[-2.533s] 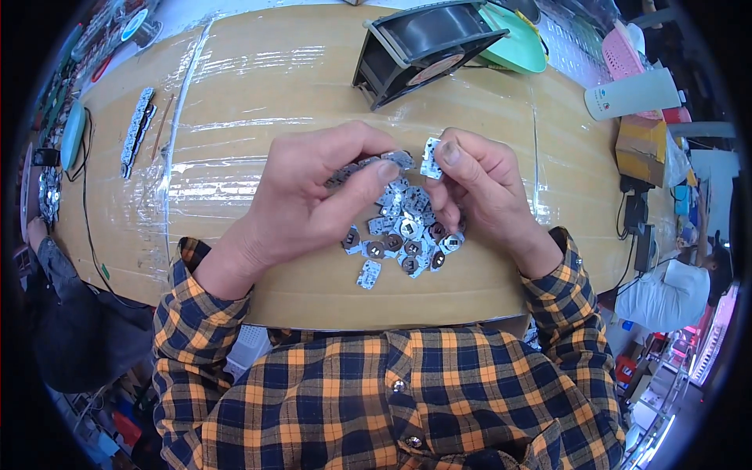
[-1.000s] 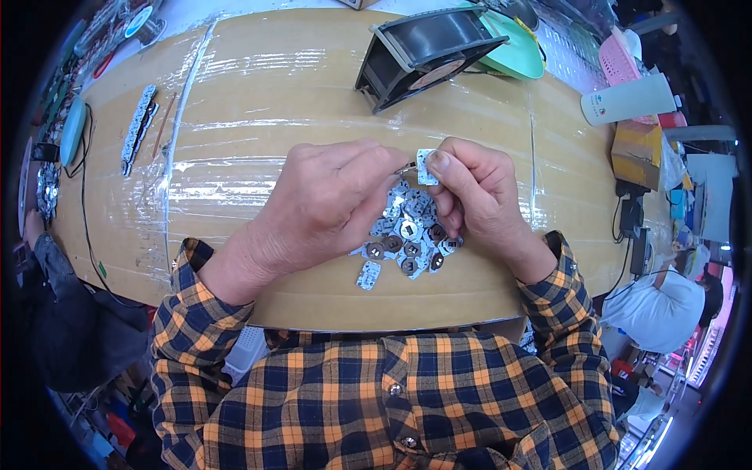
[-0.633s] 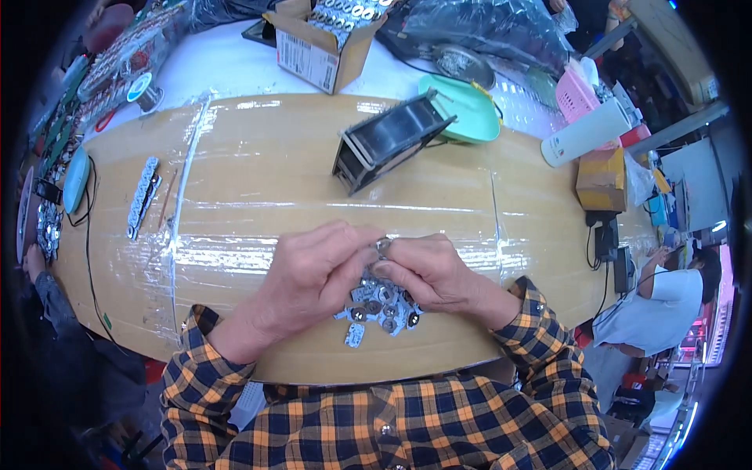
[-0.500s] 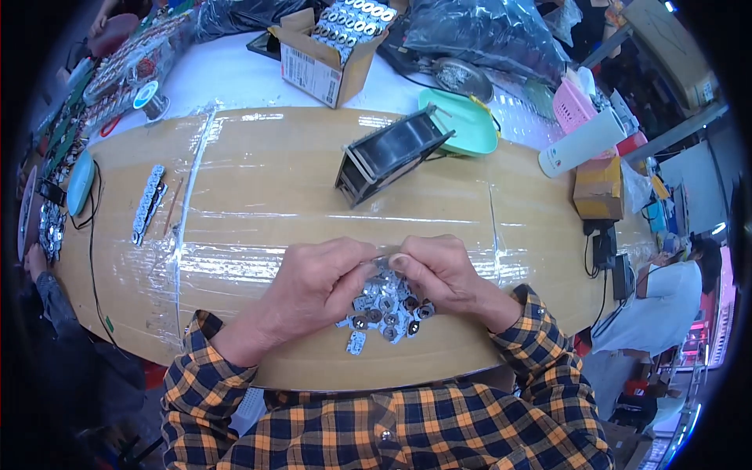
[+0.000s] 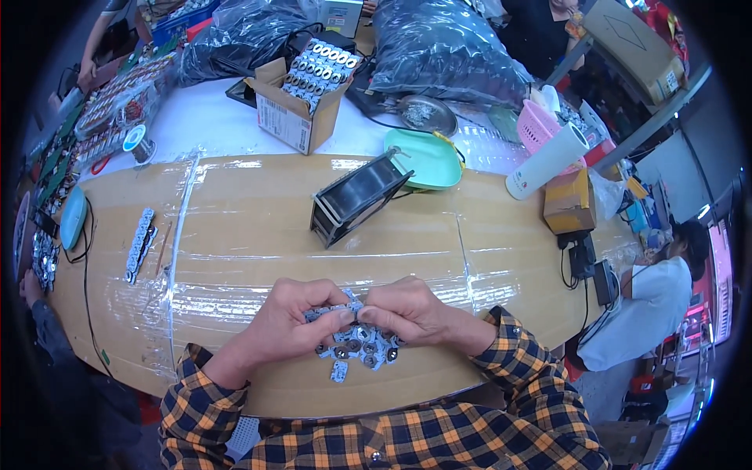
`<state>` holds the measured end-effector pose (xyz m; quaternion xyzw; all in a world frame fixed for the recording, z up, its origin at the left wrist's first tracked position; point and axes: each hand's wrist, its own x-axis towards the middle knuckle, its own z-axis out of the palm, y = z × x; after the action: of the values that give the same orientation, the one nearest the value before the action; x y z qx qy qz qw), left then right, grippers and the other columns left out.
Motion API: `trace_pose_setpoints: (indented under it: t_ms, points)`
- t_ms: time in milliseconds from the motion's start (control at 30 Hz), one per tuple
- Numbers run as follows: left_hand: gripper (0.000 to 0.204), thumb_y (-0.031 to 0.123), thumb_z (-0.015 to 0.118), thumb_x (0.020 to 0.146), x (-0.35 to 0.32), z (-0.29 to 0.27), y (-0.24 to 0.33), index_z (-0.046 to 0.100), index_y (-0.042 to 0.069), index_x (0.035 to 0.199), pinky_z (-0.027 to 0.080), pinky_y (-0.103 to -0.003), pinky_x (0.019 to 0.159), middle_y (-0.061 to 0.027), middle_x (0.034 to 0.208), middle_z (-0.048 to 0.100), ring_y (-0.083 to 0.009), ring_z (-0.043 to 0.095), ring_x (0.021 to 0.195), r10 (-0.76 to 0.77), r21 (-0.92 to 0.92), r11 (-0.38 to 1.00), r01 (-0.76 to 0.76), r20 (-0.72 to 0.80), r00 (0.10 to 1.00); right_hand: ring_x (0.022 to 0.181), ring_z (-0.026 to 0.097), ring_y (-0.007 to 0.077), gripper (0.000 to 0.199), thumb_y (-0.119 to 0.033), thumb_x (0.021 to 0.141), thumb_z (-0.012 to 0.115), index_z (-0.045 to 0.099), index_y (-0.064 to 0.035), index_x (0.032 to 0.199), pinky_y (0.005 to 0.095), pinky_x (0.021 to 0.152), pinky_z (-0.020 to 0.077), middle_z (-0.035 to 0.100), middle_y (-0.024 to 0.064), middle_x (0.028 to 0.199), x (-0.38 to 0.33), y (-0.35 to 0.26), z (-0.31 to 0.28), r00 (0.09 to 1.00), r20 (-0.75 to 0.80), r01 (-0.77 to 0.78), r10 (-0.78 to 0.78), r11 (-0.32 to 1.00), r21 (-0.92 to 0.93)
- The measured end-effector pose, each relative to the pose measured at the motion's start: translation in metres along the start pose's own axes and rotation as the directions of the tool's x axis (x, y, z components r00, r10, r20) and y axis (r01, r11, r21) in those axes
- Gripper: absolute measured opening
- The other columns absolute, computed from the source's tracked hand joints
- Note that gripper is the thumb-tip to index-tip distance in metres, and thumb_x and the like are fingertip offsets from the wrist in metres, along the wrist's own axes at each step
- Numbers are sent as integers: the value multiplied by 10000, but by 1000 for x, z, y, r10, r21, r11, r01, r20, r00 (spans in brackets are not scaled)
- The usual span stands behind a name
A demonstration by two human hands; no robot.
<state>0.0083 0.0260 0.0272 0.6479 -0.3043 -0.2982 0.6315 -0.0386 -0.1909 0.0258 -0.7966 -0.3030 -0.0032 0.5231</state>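
Between my two hands is a strip of small pale circuit boards (image 5: pixel 316 312), held over the near middle of the table. My left hand (image 5: pixel 301 317) is closed around the strip's left part, with the thumb pressed on top. My right hand (image 5: pixel 407 309) pinches its right end, and the two thumbs almost meet. Just below and partly hidden by the fingers lies a loose pile of small circuit boards (image 5: pixel 370 360) with round dark parts. One separate small board (image 5: pixel 339 370) rests nearer to me, at the pile's lower left.
A black square fan (image 5: pixel 356 200) stands ahead, against a green tray (image 5: pixel 427 160). Farther back, an open carton (image 5: pixel 286 125) holds board panels. Board strips (image 5: pixel 139 247) lie at left, near a solder spool (image 5: pixel 139 145). A white cylinder (image 5: pixel 548 160) leans at right by a small box (image 5: pixel 569 202).
My view has tilted up, so the table appears lower. The pale board strip now shows between my hands, which have turned so that the thumbs lie on top.
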Motion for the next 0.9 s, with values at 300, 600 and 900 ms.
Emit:
trace_pose_setpoints:
  t_ms: [300,600,900]
  points:
    - [90,59,628,879,-3,2,-1,626,-24,844,457,-194,487,-36,696,637,-60,612,594,9,-3,1000,-9,27,1000,552,563,311,176,-147,932,557,550,-24,807,386,512,421,527,134,619,-4,-2,-2,997,40,-65,67,997,-52]
    - [88,51,627,886,-3,8,-8,612,-36,874,460,-177,475,-74,734,660,-71,613,560,-88,-149,986,80,-53,995,522,569,286,223,-202,943,555,527,-29,804,360,484,439,533,115,612,-5,1,4,999,-4,42,-44,972,-231]
    - [100,37,598,891,4,8,0,594,-15,976,439,-158,535,-53,822,653,-54,621,683,61,-208,973,-96,-170,984,442,487,81,295,-272,999,467,513,-45,816,210,409,418,540,22,620,-2,1,5,831,131,-393,540,404,826]
